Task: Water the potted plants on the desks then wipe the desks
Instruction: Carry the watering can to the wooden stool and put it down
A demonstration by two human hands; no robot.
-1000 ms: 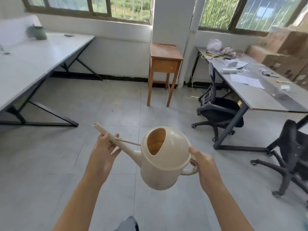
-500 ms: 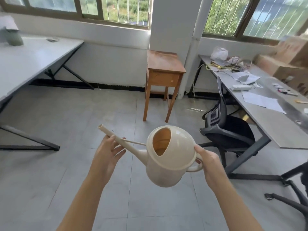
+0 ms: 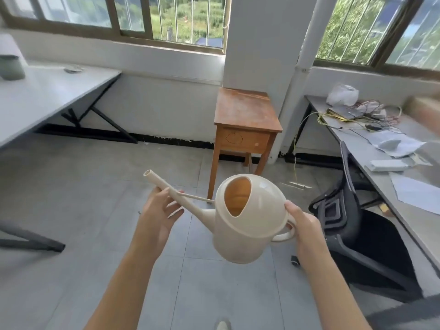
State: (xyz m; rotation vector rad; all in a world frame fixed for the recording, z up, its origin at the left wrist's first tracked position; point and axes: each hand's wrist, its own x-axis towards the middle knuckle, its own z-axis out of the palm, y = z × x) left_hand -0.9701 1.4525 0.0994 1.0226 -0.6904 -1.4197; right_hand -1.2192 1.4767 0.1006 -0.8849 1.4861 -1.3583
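At the far left a white surface (image 3: pixel 47 91) runs toward the window wall, with a blurred grey-green pot (image 3: pixel 10 67) standing near its far left end and a small flat object (image 3: pixel 73 68) lying further right by the wall. Black angled legs (image 3: pixel 95 120) hold it above the grey tiled floor (image 3: pixel 71 198).

Near the middle, the left hand (image 3: pixel 159 211) supports the long spout (image 3: pixel 171 194) of a cream watering can (image 3: pixel 247 217) from beneath, fingers loosely curled around it rather than clamped, the thumb resting on top. The can hangs in the air above the floor, tilted slightly with the spout pointing up and to the far left; its oval fill opening (image 3: pixel 238 196) faces the camera (whether there is water inside cannot be told). The right hand (image 3: pixel 302 228) is closed around the loop handle (image 3: pixel 284 234) on the can's right side.

Beyond the can, a small brown wooden table (image 3: pixel 245 113) stands against the white pillar (image 3: pixel 257 44) between the two windows.

To the right, a black office chair (image 3: pixel 352 222) sits just beside a grey surface (image 3: pixel 385 177) that carries a white plastic bag (image 3: pixel 342 94), a tangle of wires (image 3: pixel 357 113) and loose papers (image 3: pixel 414 194)
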